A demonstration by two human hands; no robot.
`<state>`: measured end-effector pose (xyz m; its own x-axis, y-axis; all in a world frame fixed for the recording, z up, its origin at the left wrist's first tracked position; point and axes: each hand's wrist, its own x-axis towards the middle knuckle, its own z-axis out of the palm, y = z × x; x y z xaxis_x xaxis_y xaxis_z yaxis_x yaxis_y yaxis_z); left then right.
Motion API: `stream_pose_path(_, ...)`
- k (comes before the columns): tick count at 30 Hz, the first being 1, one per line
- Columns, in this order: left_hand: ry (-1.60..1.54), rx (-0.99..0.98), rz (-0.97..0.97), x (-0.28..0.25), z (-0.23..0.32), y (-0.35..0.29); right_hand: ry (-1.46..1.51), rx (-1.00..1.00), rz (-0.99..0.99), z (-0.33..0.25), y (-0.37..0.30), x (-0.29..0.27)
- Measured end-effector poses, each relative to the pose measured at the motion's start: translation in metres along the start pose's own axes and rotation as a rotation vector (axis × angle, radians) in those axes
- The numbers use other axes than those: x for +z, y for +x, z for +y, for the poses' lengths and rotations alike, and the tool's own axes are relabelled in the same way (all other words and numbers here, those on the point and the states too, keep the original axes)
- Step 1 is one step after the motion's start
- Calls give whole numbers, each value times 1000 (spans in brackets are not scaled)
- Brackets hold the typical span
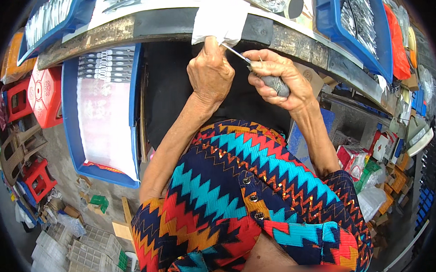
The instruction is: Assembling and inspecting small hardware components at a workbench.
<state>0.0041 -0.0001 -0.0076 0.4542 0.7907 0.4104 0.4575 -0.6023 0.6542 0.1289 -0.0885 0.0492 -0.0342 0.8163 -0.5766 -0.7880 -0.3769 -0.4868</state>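
My right hand (283, 79) is wrapped round the grey rounded handle of a thin-shafted tool (236, 52) like a screwdriver or awl. Its metal shaft points up and left, and the tip meets the fingers of my left hand (210, 70), where the exact end is hidden. My left hand is closed with its back toward me, its fingertips against a white cloth or paper (221, 19) draped over the bench edge. Whatever small piece those fingers pinch cannot be made out.
The worn bench edge (159, 24) curves across the top. On it stand blue bins (326, 19) of slim metal pieces. At my left, a long blue tray (71, 123) holds a row of grey-and-black handled pieces (109, 65). Red stools (46, 92) and plastic crates (94, 248) stand farther left.
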Motion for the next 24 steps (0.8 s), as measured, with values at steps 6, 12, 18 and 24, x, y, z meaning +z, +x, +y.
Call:
stream_pose_path(6,-59,-34,-85,-8,-3,-1,-483,-295,66,8,2,-5)
stream_pose_path(12,-54,-31,-159,-13,1,1,-571,-440,21,17,7,-19)
stream_pose_path(18,-50,-33,-176,-12,0,1,-559,-463,5,20,12,-29)
stream_pose_path(24,-40,-27,-169,-12,-2,1,-712,-515,23,18,13,-32)
